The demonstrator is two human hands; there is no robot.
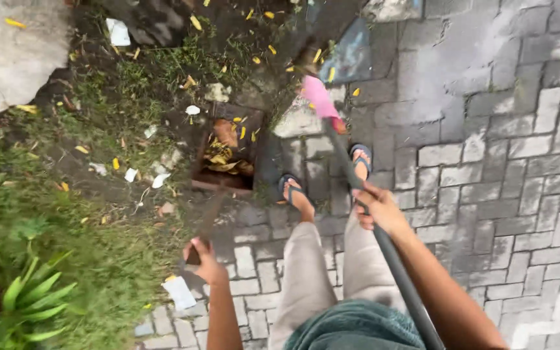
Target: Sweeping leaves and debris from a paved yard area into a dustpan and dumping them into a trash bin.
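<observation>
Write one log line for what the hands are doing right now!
right hand: grips grey broom handle | left hand: holds dark dustpan handle, blurred | broom head: pink, on paving | open drain pit: yellow leaves

Soft, even daylight without hard shadows; motion blur smears the frame.

Light beige trousers, loose and a bit wrinkled, run down both legs. Up top there's a teal green shirt, only its hem showing at the bottom of the view. Both arms are bare from the elbow down to the left hand [207, 262] and right hand [378, 209] (no watch, no gloves). Blue-strapped flip-flops on both feet, toes uncovered.
</observation>
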